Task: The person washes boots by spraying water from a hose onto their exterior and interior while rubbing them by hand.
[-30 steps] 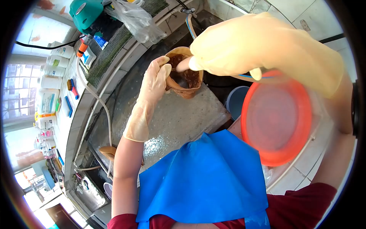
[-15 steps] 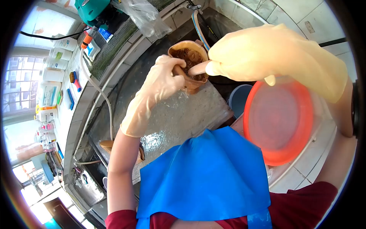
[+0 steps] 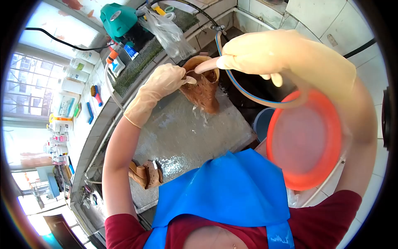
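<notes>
A wet brown boot-like item hangs above the grey slab, its wide opening at the top and water dripping from its lower part. My left hand, in a pale glove, pinches the near edge of its opening. In my gloved right hand is a hose, whose end points into the opening. A blue-striped length of the hose loops down below that hand. Another brown leather item lies on the slab's lower left, by my left forearm.
A red basin stands at the right, with a blue-grey bucket beside it. A teal machine and a plastic bag rest on the ledge. Bottles and brushes line the left shelf. A tap is at the back.
The brown item has turned so that its outer side shows more, and water now drips from it. My left hand has shifted up its rim. The view has moved, showing more of the other leather item.
</notes>
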### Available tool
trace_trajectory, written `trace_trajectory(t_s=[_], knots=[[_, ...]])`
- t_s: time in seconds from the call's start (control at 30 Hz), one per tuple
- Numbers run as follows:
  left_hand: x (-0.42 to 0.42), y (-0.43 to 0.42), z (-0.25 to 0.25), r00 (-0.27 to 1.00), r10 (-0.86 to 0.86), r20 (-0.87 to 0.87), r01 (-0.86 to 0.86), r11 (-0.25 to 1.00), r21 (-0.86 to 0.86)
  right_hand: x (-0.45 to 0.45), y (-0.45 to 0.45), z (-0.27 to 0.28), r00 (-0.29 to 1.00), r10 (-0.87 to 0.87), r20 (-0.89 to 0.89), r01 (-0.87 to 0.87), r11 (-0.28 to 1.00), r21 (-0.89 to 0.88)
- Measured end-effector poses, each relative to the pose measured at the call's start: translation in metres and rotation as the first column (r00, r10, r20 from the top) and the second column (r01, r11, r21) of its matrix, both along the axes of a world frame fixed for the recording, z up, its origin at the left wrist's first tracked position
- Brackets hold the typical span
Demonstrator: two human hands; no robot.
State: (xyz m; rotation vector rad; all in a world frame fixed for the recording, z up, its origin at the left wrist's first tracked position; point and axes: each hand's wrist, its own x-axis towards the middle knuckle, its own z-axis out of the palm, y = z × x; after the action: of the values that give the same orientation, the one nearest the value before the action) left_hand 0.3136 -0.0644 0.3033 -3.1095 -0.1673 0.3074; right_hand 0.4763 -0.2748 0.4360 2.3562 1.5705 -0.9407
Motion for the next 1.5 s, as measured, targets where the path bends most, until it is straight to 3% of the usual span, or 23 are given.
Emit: trace_trajectory(t_s=[0.17, 0.27, 0.4, 0.43, 0.5, 0.57, 0.63, 0.67, 0.7, 0.73, 0.77, 0.9, 0.97, 1.1, 1.17, 1.37, 1.5], knots=[[0.000, 0.010, 0.004, 0.983, 0.182, -0.036, -0.181, 0.983, 0.024, -0.013, 0.017, 0.018, 0.998, -0.042, -0.045, 0.043, 0.999, 0.023], [0.007, 0.017, 0.000, 0.977, 0.208, -0.050, -0.208, 0.978, -0.005, -0.001, 0.034, -0.009, 0.996, 0.056, -0.075, -0.051, 0.997, 0.064], [0.021, 0.026, 0.001, 0.962, 0.267, -0.054, -0.270, 0.960, -0.069, 0.002, 0.038, -0.006, 0.995, -0.045, -0.087, 0.054, 0.993, 0.108], [0.024, 0.033, -0.002, 0.964, 0.262, -0.057, -0.265, 0.962, -0.066, 0.005, 0.040, -0.009, 0.995, -0.050, -0.091, 0.060, 0.992, 0.110], [0.030, 0.059, -0.021, 0.986, 0.168, -0.002, -0.156, 0.910, -0.384, 0.017, 0.051, -0.024, 0.995, -0.009, -0.100, 0.023, 0.990, 0.138], [0.039, 0.092, -0.054, 0.986, 0.167, -0.019, -0.163, 0.919, -0.358, 0.024, 0.054, -0.033, 0.989, -0.027, -0.147, 0.050, 0.986, 0.159], [0.045, 0.109, -0.076, 0.977, 0.145, 0.155, -0.058, 0.886, -0.460, 0.020, 0.052, -0.033, 0.985, -0.068, -0.159, 0.104, 0.968, 0.230], [0.047, 0.110, -0.075, 0.980, 0.133, 0.149, -0.051, 0.887, -0.458, 0.020, 0.050, -0.031, 0.985, -0.046, -0.165, 0.084, 0.969, 0.234], [0.046, 0.095, -0.055, 0.938, 0.346, -0.023, -0.260, 0.658, -0.707, 0.022, 0.049, -0.036, 0.983, -0.056, -0.173, 0.096, 0.968, 0.233], [0.046, 0.086, -0.041, 0.839, 0.484, -0.247, -0.435, 0.324, -0.840, 0.025, 0.051, -0.044, 0.977, -0.024, -0.211, 0.083, 0.957, 0.279], [0.047, 0.083, -0.036, 0.838, 0.483, -0.253, -0.440, 0.325, -0.837, 0.028, 0.053, -0.051, 0.969, 0.014, -0.247, 0.069, 0.943, 0.326], [0.044, 0.071, -0.019, 0.760, 0.594, -0.264, -0.542, 0.355, -0.762, 0.021, 0.062, -0.063, 0.972, -0.073, -0.224, 0.109, 0.983, 0.149], [0.046, 0.065, -0.012, 0.762, 0.590, -0.266, -0.555, 0.385, -0.737, 0.019, 0.057, -0.067, 0.958, -0.090, -0.272, 0.135, 0.980, 0.149], [0.046, 0.078, -0.025, 0.815, 0.531, -0.233, -0.465, 0.357, -0.810, 0.012, 0.049, -0.075, 0.926, -0.030, -0.375, 0.104, 0.979, 0.177], [0.049, 0.076, -0.023, 0.885, 0.437, -0.159, -0.361, 0.429, -0.828, 0.009, 0.046, -0.081, 0.903, -0.023, -0.429, 0.117, 0.974, 0.195], [0.048, 0.068, -0.021, 0.794, 0.572, -0.207, -0.461, 0.343, -0.819, 0.006, 0.045, -0.108, 0.902, 0.003, -0.432, 0.051, 0.992, 0.113], [0.048, 0.084, -0.035, 0.812, 0.552, -0.190, -0.436, 0.359, -0.825, 0.004, 0.045, -0.105, 0.886, -0.015, -0.464, 0.087, 0.987, 0.134]])
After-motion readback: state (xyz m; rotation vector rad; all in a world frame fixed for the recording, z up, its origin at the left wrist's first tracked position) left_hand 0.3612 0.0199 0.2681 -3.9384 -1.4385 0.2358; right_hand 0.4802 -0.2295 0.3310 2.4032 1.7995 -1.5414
